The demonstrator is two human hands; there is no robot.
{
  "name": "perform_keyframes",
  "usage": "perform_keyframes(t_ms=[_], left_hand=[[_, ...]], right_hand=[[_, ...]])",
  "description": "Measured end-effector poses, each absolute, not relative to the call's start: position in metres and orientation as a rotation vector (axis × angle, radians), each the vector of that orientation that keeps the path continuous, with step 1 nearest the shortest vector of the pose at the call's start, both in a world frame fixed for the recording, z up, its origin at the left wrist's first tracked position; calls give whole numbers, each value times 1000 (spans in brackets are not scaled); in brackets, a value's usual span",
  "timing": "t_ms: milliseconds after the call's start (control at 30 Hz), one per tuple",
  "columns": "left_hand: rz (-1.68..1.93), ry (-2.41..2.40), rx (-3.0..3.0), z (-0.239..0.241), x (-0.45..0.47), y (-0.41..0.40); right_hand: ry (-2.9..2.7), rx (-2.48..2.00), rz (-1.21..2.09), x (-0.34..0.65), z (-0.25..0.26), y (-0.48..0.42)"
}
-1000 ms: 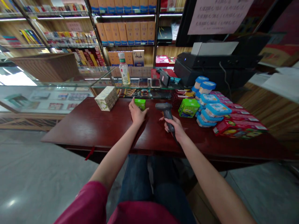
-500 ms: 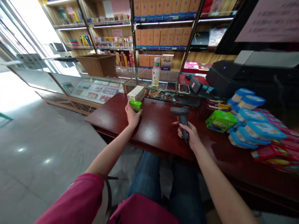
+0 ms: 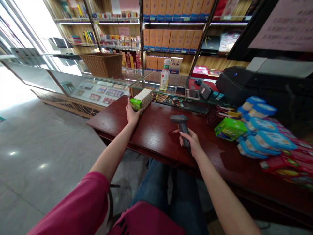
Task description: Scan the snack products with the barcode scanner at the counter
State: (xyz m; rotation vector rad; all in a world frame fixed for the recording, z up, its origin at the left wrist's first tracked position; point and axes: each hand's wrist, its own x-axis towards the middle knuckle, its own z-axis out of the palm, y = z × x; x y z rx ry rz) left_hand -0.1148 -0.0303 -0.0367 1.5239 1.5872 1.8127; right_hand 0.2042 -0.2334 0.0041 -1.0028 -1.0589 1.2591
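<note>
My left hand [image 3: 132, 114] is closed around a small green box [image 3: 135, 104], holding it right beside a stack of white-and-green boxes [image 3: 144, 98] at the far left of the dark red wooden counter [image 3: 156, 133]. My right hand [image 3: 189, 141] grips the handle of a grey barcode scanner [image 3: 181, 125], whose head points away from me over the middle of the counter.
A larger green pack [image 3: 230, 128], blue-lidded tubs [image 3: 264, 135] and red packets [image 3: 286, 164] crowd the counter's right side. Behind stand a glass display case [image 3: 102, 89] with a bottle [image 3: 164, 75], a black printer [image 3: 246, 83], a wicker basket [image 3: 102, 64] and stocked shelves.
My left hand has carried the green box leftwards from the counter's middle to the white stack. My view has swung left. The right hand has kept hold of the scanner.
</note>
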Motion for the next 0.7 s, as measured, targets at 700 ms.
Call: perform_keyframes(t_ms=[700], left_hand=[[1231, 570, 2506, -5, 193, -154]], right_hand=[[-736, -1102, 374, 330, -12, -312]])
